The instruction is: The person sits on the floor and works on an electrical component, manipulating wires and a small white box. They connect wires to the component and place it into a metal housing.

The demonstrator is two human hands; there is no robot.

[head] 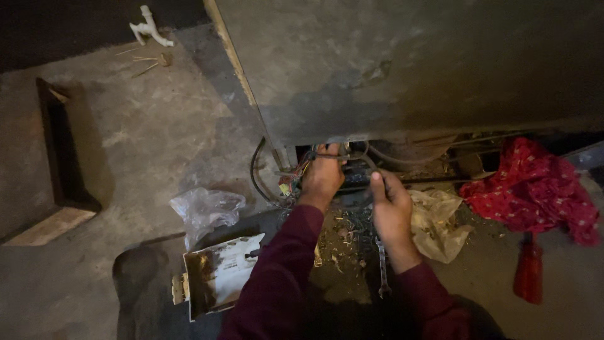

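Note:
My left hand (pixel 322 176) reaches into the opening at the bottom of a large grey metal appliance (pixel 402 63), its fingers closed among a cluster of coloured wires (pixel 290 179). My right hand (pixel 391 208) is beside it, fingers curled around a thin dark cable or tube (pixel 358 157) that loops out of the same opening. Both arms wear dark red sleeves. A metal wrench (pixel 382 264) lies on the floor under my right wrist. What the left fingers grip is hidden in shadow.
A crumpled clear plastic bag (pixel 206 211) and a white box-like part (pixel 220 274) lie at left. A beige plastic bag (pixel 437 223), a red patterned cloth (pixel 535 189) and a red-handled tool (pixel 530 271) lie at right. Debris litters the concrete floor.

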